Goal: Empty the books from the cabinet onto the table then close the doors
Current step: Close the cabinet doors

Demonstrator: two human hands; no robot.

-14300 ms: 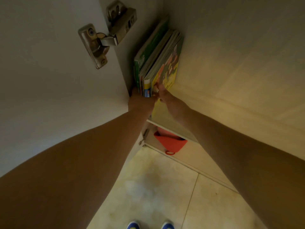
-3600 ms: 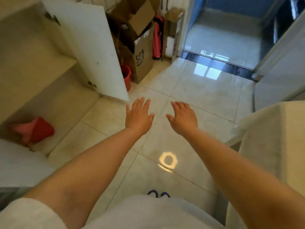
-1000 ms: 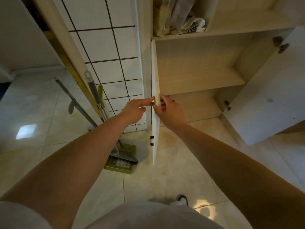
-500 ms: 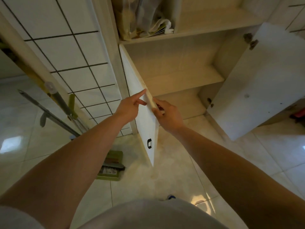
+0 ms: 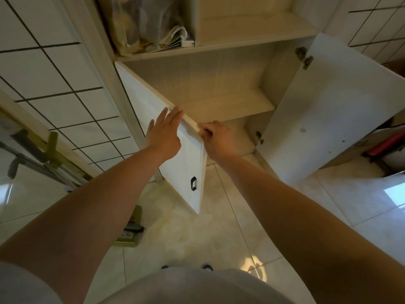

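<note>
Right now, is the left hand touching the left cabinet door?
Touching. The head view shows the left hand flat against the left cabinet door's outer face.

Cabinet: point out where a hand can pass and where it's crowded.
Free: the bare middle shelf between the left door and the right door. Crowded: the upper shelf, packed with plastic bags. The left hand lies flat on the left door's face; the right hand grips its top edge.

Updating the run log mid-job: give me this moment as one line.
stage: closing doors | left hand: flat on left door | right hand: pinching its edge | right door: open | shelves: no books
</note>
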